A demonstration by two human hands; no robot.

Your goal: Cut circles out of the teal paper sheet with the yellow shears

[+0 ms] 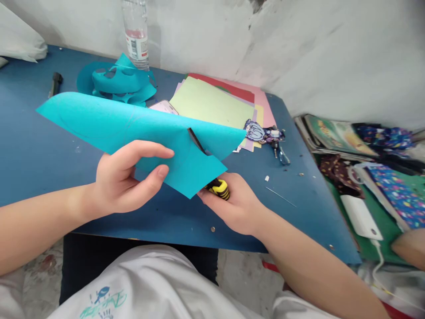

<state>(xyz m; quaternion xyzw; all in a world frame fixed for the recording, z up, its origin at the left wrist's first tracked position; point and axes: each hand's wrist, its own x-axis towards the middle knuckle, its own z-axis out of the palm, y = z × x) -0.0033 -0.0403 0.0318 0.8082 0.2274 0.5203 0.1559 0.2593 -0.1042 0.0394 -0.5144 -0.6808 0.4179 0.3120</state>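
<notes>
A turquoise sheet of paper (156,137), curled along its upper side and faintly marked with pencil lines, is held above the blue table. My left hand (129,177) has it at its lower left edge, thumb and forefinger bent over the near face, other fingers hidden behind. The black and yellow scissors (219,188) are in my right hand (234,201). One dark blade lies over the sheet's face, within a cut at the right; the other blade is hidden behind the paper.
Cut turquoise scraps (122,82), a bottle (136,40) and a stack of coloured paper (212,102) stand at the back of the blue table (133,226). A phone (164,106) is partly covered. On the right lie a keychain (262,133) and a white power bank (361,217).
</notes>
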